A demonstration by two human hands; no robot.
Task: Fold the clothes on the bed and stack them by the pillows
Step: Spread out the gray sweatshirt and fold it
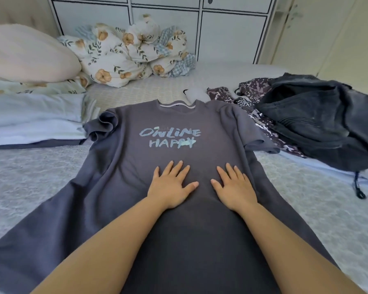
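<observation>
A grey T-shirt (123, 166) with pale blue lettering lies spread face up on the bed (26, 172), collar pointing away from me. My left hand (170, 187) and my right hand (234, 187) rest flat on its middle, just below the lettering, fingers spread, side by side. Neither hand grips the cloth. The shirt's left sleeve is crumpled. To the right lie a dark patterned garment (261, 115) and a heap of black clothes (319, 122). A pale pink pillow (26, 54) sits at the back left.
A bundled floral quilt (128, 54) lies at the head of the bed beside the pillow. Folded light blue cloth (30, 119) lies left of the shirt. A small white item (197, 94) sits past the collar. White cabinets (232, 32) stand behind the bed.
</observation>
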